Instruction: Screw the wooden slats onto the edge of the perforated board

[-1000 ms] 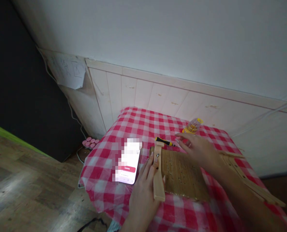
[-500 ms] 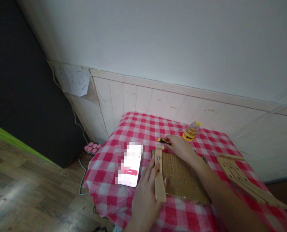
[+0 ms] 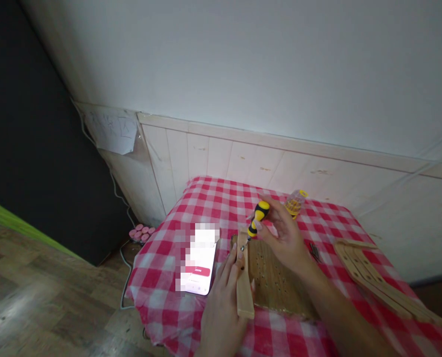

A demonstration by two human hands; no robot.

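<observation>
Now the right hand (image 3: 285, 235) has lifted one screwdriver (image 3: 255, 222), gripped, tip on the slat (image 3: 244, 282); left hand (image 3: 221, 297) presses this slat flat, fingers open; one phone (image 3: 198, 265) beside.

Yellow-black screwdriver (image 3: 257, 218) tilted, tip on pale wooden slat (image 3: 244, 282)

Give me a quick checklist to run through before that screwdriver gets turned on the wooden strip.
1. Screwdriver gripped by right hand: ok.
2. Tip meets the screw on the wooden strip: looks so, ok.
3. Left hand steadies the strip: ok, fingers rest beside it.
4. Strip lies on the perforated board: ok.
5. Tip seated in the screw head: cannot tell, too small.
6. Phone lies close to the left hand: not ok, it could be knocked.
</observation>
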